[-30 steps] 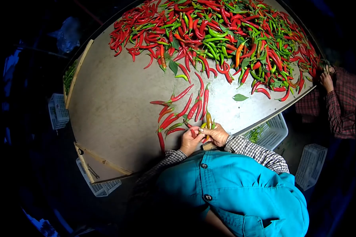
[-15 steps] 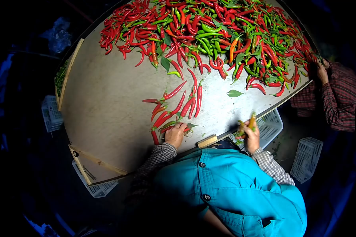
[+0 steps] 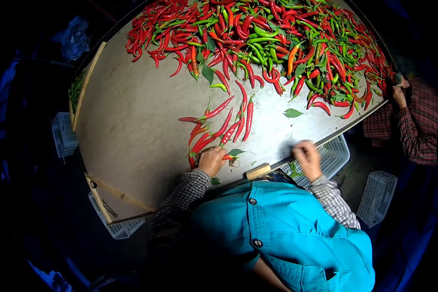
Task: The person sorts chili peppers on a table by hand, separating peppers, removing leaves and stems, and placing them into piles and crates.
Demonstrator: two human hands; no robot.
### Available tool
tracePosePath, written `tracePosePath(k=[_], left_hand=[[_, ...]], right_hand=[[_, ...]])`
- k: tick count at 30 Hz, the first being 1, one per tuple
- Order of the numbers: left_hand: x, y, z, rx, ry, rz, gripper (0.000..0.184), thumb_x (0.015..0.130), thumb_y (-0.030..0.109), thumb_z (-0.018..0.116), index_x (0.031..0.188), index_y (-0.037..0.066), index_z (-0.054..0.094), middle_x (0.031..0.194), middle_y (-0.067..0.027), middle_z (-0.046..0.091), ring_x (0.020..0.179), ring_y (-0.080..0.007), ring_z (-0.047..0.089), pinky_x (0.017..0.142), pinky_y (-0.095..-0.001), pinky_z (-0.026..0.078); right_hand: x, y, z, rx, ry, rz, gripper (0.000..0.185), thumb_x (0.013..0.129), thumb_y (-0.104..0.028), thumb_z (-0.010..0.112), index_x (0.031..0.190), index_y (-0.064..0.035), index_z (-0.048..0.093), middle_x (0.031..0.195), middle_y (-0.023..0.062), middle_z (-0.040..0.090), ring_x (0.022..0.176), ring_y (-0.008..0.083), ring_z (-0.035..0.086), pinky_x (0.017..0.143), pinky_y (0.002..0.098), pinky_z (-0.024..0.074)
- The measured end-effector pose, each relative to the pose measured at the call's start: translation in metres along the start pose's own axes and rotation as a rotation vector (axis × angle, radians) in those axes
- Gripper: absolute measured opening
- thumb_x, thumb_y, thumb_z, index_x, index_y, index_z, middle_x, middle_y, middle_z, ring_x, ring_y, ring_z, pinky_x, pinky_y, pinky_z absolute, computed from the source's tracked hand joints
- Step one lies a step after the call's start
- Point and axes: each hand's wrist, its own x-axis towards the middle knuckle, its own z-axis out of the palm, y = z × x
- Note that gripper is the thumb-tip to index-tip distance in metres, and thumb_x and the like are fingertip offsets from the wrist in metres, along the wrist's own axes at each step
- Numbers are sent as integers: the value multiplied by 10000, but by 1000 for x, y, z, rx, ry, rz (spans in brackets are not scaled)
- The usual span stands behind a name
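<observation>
four white perforated crates (image 3: pixel 333 159) around a pale tabletop (image 3: pixel 131 117), the one below the right hand (image 3: pixel 307 159) containing green chillies (image 3: pixel 294 169). one large heap of red and green chillies (image 3: pixel 258 36) across the table's far side; a loose group of red chillies (image 3: pixel 224 122) nearer; one wooden block (image 3: pixel 258 171) at the near edge; dark floor; one person in plaid (image 3: pixel 416 119) at right. left hand (image 3: pixel 211 161): fingers curled down over the loose group's near end, red chilli (image 3: pixel 228 157) at the fingertips, pinch hidden. right hand: blurred, fingers bent, closure impossible to tell; heap well apart.
</observation>
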Motion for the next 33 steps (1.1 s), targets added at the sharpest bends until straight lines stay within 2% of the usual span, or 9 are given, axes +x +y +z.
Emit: tracePosePath(k=[2, 7, 9, 13, 17, 22, 26, 29, 33], left_hand=[[1, 3, 4, -81, 32, -108, 162, 681, 134, 679, 796, 66, 588, 771, -109, 571, 728, -294, 578, 624, -381, 468], [-7, 8, 18, -206, 102, -230, 177, 665, 145, 691, 776, 42, 599, 707, -140, 587, 675, -308, 583, 603, -384, 462], [-13, 6, 15, -232, -21, -377, 204, 668, 199, 675, 786, 54, 594, 749, -159, 603, 729, -329, 588, 635, -423, 467], [-31, -12, 2, -310, 127, -265, 207, 679, 183, 671, 842, 66, 618, 750, -166, 605, 717, -324, 593, 638, -413, 470], [-36, -42, -14, -343, 332, -498, 193, 691, 157, 673, 825, 42, 595, 774, -168, 603, 715, -330, 584, 634, -395, 470], [-26, -54, -18, -163, 403, -435, 302, 660, 103, 677, 935, 43, 568, 887, -139, 577, 832, -313, 550, 725, -381, 447], [-7, -33, -28, 44, 409, -449, 413, 626, 100, 660, 1018, 88, 528, 1022, -94, 510, 1010, -304, 435, 879, -429, 335], [36, -20, -28, 24, 488, -156, 591, 643, 228, 694, 1144, 25, 454, 1190, -197, 441, 1145, -341, 362, 971, -469, 243], [95, 11, -20, 127, 255, -233, 863, 625, 446, 707, 1286, 63, 305, 1305, -223, 313, 1234, -380, 240, 1016, -521, 146]], right_hand=[[11, -20, 49, 4, -241, -173, 147, 747, -86, 614, 869, -28, 557, 843, 119, 543, 777, 254, 562, 682, 349, 458], [26, -26, 142, -522, -556, -242, 732, 648, -412, 702, 1210, -52, 401, 1105, 172, 424, 985, 332, 502, 756, 392, 466], [30, -27, 156, -548, -611, -244, 551, 684, -352, 678, 1082, -41, 456, 1044, 176, 463, 918, 335, 536, 737, 399, 467], [35, 1, 175, -545, -636, -293, 236, 717, -161, 615, 882, -30, 508, 917, 170, 517, 821, 332, 568, 711, 401, 469], [40, 15, 173, -342, -615, -316, 168, 700, -67, 588, 853, -19, 538, 881, 176, 544, 774, 376, 550, 669, 399, 463], [34, 3, 138, 0, -561, 29, 110, 764, -26, 599, 825, 6, 513, 684, 139, 542, 616, 224, 496, 608, 314, 431], [19, -8, 98, -43, -530, -26, 123, 739, -10, 582, 830, -9, 499, 732, 196, 535, 674, 346, 542, 608, 360, 438], [8, 7, 82, -125, -331, -144, 127, 755, 1, 546, 865, -11, 484, 809, 205, 511, 759, 394, 530, 627, 395, 443], [7, 11, 89, -134, -265, -133, 125, 765, -8, 543, 869, -14, 475, 817, 205, 514, 775, 397, 534, 645, 399, 451]])
